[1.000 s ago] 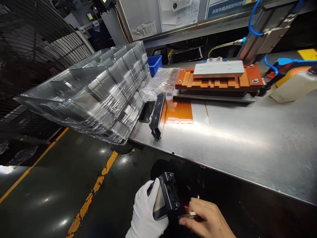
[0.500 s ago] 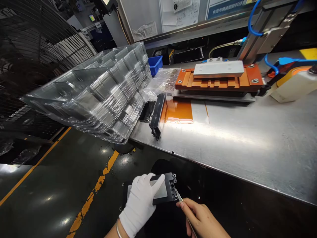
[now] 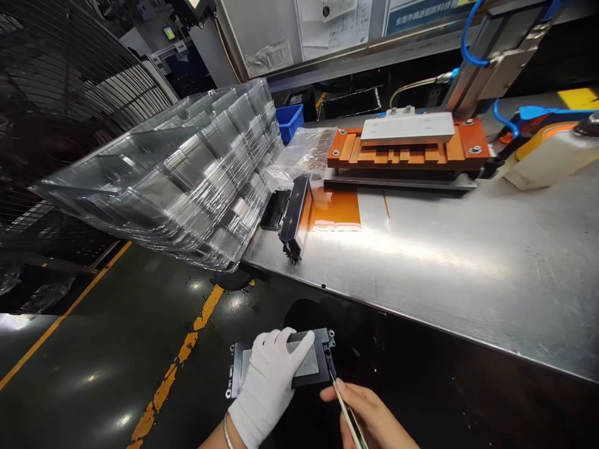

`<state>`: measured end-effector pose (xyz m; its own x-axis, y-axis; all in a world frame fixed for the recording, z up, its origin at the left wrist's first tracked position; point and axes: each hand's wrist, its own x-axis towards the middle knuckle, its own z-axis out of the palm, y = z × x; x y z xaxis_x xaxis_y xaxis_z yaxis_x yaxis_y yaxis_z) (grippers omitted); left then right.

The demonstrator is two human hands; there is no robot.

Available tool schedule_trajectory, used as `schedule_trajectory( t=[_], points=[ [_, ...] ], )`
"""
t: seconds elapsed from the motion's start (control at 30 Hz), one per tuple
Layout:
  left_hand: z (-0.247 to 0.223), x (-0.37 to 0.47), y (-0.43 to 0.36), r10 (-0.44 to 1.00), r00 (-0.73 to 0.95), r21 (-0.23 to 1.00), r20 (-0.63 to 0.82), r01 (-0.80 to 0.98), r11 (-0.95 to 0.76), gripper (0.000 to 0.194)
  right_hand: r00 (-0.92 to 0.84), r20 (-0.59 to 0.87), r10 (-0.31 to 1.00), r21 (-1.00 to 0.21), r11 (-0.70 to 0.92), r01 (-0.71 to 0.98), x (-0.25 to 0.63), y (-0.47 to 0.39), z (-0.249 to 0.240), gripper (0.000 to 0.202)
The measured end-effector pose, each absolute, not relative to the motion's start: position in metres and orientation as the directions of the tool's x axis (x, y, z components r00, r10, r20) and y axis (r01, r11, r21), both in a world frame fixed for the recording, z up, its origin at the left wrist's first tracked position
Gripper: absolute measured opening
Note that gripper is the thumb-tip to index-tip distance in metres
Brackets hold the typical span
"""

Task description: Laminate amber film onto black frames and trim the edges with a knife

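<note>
My left hand [image 3: 269, 380], in a white glove, is wrapped over a flat black part [image 3: 322, 372] with a grey panel and small ringed lugs at its corners. Bare and closed, my right hand [image 3: 362, 408] grips a slim metal hand tool [image 3: 347, 408]. The tool's tip is at the right end of the black part, near its lower right corner. Both hands are low in the view, in front of the metal table [image 3: 421, 262]. Another black part [image 3: 296, 215] stands on the table near its left edge.
Stacked clear plastic trays [image 3: 210, 168] lean at the left. An orange fixture [image 3: 407, 153] with a metal block sits at the table's back. A white bottle [image 3: 543, 162] is at the right, a blue bin [image 3: 290, 118] behind the trays, and a fan cage [image 3: 70, 81] at upper left.
The tool and my right hand have shifted slightly left, and the tool stands more upright. The black part's left end shows more beside my left hand. The whole scene has shifted slightly left.
</note>
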<state>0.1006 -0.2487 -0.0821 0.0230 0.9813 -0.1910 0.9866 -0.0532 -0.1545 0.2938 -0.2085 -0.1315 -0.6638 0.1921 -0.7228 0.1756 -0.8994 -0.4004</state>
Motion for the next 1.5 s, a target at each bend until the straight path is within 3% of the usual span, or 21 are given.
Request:
schedule_trajectory(
  t=[0.07,0.1,0.17,0.23,0.27,0.33,0.4,0.5,0.63,1.03,1.13,1.27,1.37,1.43,1.5],
  points=[
    [-0.081,0.1,-0.249,0.98,0.023,-0.132,-0.199,0.99,-0.05,0.082,-0.67,-0.717,0.19,-0.342,-0.934,0.101,0.298,-0.203,-0.127,0.068],
    [-0.081,0.1,-0.249,0.978,0.023,-0.116,-0.207,0.992,-0.048,0.081,-0.672,-0.707,0.221,-0.368,-0.926,0.082,0.302,-0.2,-0.127,0.069],
    [-0.078,0.1,-0.248,0.974,0.022,-0.09,-0.224,0.995,-0.043,0.079,-0.65,-0.66,0.377,-0.577,-0.809,0.116,0.31,-0.192,-0.129,0.067],
    [-0.076,0.1,-0.247,0.971,0.022,-0.074,-0.24,0.996,-0.041,0.077,-0.604,-0.534,0.592,-0.837,-0.471,0.278,0.32,-0.183,-0.135,0.055],
    [-0.075,0.1,-0.246,0.969,0.024,-0.071,-0.244,0.997,-0.043,0.077,-0.59,-0.438,0.678,-0.892,-0.247,0.378,0.324,-0.18,-0.139,0.048],
    [-0.073,0.101,-0.245,0.969,0.029,-0.07,-0.246,0.996,-0.047,0.076,-0.593,-0.232,0.771,-0.845,0.142,0.515,0.331,-0.175,-0.146,0.039],
    [-0.073,0.101,-0.244,0.969,0.037,-0.074,-0.243,0.996,-0.056,0.076,-0.606,-0.05,0.794,-0.749,0.371,0.549,0.334,-0.173,-0.15,0.038],
    [-0.073,0.1,-0.244,0.971,0.053,-0.095,-0.234,0.992,-0.077,0.078,-0.62,0.147,0.771,-0.647,0.549,0.529,0.334,-0.17,-0.15,0.038],
    [-0.07,0.097,-0.244,0.971,0.084,-0.111,-0.224,0.988,-0.111,0.079,-0.661,0.22,0.718,-0.574,0.643,0.507,0.333,-0.164,-0.147,0.038],
    [-0.041,0.088,-0.224,0.87,0.258,-0.004,-0.419,0.958,-0.286,0.082,-0.767,0.267,0.583,-0.512,0.76,0.4,0.335,-0.147,-0.147,0.037],
    [-0.029,0.086,-0.217,0.835,0.323,0.013,-0.446,0.935,-0.354,0.071,-0.797,0.267,0.541,-0.528,0.774,0.348,0.336,-0.142,-0.145,0.039],
    [-0.023,0.085,-0.214,0.808,0.373,0.042,-0.457,0.916,-0.4,0.074,-0.833,0.174,0.526,-0.6,0.727,0.334,0.335,-0.14,-0.144,0.037],
    [-0.031,0.087,-0.218,0.862,0.273,0.02,-0.427,0.956,-0.293,0.078,-0.775,-0.043,0.63,-0.776,0.468,0.424,0.332,-0.149,-0.142,0.037],
    [-0.041,0.089,-0.222,0.902,0.18,0.014,-0.393,0.982,-0.19,0.083,-0.715,-0.316,0.624,-0.875,0.1,0.474,0.328,-0.162,-0.137,0.047],
    [-0.05,0.092,-0.227,0.927,0.106,0.013,-0.359,0.994,-0.109,0.083,-0.672,-0.536,0.511,-0.841,-0.246,0.483,0.323,-0.175,-0.132,0.057]
  ],
)
